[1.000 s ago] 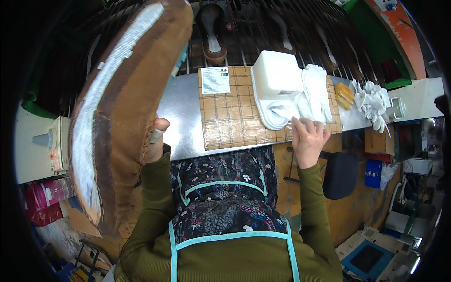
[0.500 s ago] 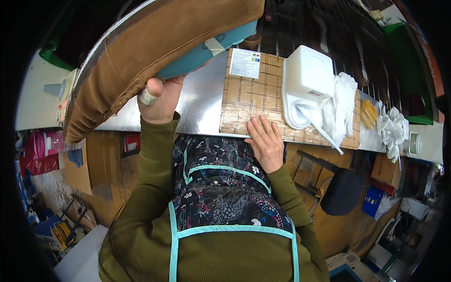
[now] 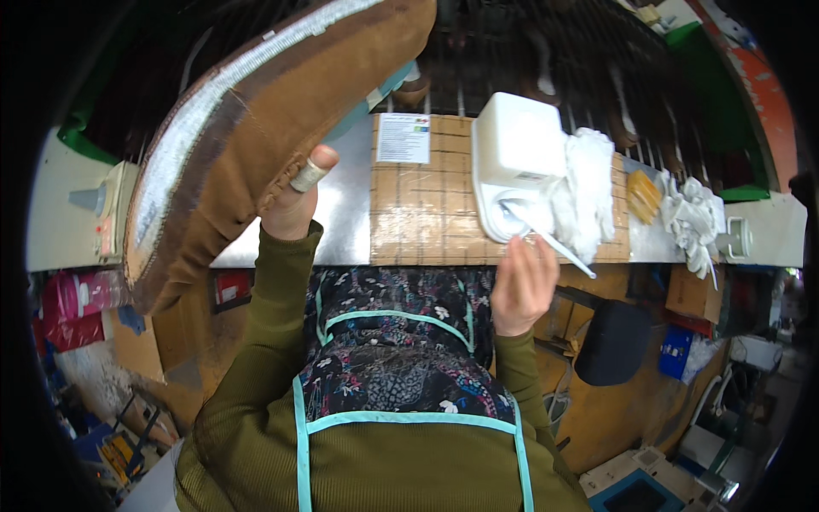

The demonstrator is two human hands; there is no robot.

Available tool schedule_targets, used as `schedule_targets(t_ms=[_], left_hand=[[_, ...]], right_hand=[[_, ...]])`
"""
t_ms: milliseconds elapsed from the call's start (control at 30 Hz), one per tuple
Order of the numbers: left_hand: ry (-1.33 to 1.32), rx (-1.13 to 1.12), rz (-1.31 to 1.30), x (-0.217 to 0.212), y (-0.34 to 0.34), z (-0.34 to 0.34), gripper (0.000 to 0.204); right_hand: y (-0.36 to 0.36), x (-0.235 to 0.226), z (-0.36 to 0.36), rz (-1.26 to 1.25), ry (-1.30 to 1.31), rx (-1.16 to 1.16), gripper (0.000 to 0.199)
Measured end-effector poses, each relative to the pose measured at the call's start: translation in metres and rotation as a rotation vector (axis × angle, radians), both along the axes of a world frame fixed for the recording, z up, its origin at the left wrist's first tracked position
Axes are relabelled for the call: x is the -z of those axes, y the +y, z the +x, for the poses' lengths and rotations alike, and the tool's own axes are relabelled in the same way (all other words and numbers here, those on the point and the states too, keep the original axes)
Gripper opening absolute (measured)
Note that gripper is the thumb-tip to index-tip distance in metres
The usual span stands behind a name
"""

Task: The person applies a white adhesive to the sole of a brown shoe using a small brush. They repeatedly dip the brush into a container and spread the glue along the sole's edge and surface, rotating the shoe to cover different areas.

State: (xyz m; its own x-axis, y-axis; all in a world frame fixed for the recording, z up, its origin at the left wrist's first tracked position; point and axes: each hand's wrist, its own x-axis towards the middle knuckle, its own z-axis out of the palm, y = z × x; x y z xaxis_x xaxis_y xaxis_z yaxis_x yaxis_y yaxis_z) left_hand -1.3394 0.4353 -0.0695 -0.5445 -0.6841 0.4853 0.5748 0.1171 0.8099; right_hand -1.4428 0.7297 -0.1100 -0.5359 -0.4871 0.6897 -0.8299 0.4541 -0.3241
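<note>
My left hand (image 3: 292,205) is closed on a brown suede shoe upper (image 3: 256,128) stretched over a teal last (image 3: 350,119). The shoe is tilted, and a whitish, rough band (image 3: 192,141) runs along its bottom edge. Tape wraps the thumb, which lies against the gathered stitching; the other fingers are hidden behind the shoe. At the table's front edge, my right hand (image 3: 523,286) hovers with its fingers stretched out and slightly blurred, nothing seen in them. Its fingertips are beside a white stick-like handle (image 3: 567,256) that leans in a white container (image 3: 519,128) with a round cup at its front.
Cardboard (image 3: 426,205) covered with clear tape lies on the metal table (image 3: 345,213), with a printed label (image 3: 403,138) on it. White gloves (image 3: 587,188), a yellow block (image 3: 642,196) and crumpled white gloves (image 3: 689,218) lie to the right. Dark racks with shoes stand behind. A stool (image 3: 614,341) is below right.
The shoe has tilted, showing more of its whitish bottom band and less of the teal last. My right hand has lifted off the cardboard and moved right, toward the white handle.
</note>
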Motion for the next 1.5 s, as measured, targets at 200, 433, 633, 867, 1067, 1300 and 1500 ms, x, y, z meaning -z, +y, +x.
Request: schedule_targets(t_ms=[200, 433, 633, 867, 1067, 1300, 1500], left_hand=[[-0.168, 0.064, -0.068, 0.038, 0.033, -0.022, 0.053], [-0.065, -0.028, -0.376, -0.021, 0.055, -0.025, 0.054], [0.028, -0.139, -0.504, -0.036, 0.048, -0.028, 0.055], [0.088, -0.191, -0.543, -0.039, 0.045, -0.033, 0.055], [0.129, -0.236, -0.551, -0.042, 0.042, -0.042, 0.056], [-0.058, -0.113, -0.413, 0.058, 0.018, -0.064, 0.063], [0.021, -0.093, -0.454, 0.036, 0.024, -0.086, 0.060]], right_hand=[[0.008, -0.030, -0.027, 0.368, -0.039, 0.430, 0.024], [0.026, -0.029, -0.042, 0.287, -0.008, 0.367, 0.008], [0.025, -0.031, -0.045, 0.378, 0.140, 0.324, 0.012], [0.037, -0.040, -0.049, 0.268, -0.475, 0.316, 0.012], [0.065, -0.022, -0.064, -0.303, -1.437, -0.023, 0.022], [0.027, -0.047, -0.040, -0.243, -0.700, 0.120, 0.014], [-0.026, -0.119, -0.008, -0.444, -0.175, -0.103, 0.024]])
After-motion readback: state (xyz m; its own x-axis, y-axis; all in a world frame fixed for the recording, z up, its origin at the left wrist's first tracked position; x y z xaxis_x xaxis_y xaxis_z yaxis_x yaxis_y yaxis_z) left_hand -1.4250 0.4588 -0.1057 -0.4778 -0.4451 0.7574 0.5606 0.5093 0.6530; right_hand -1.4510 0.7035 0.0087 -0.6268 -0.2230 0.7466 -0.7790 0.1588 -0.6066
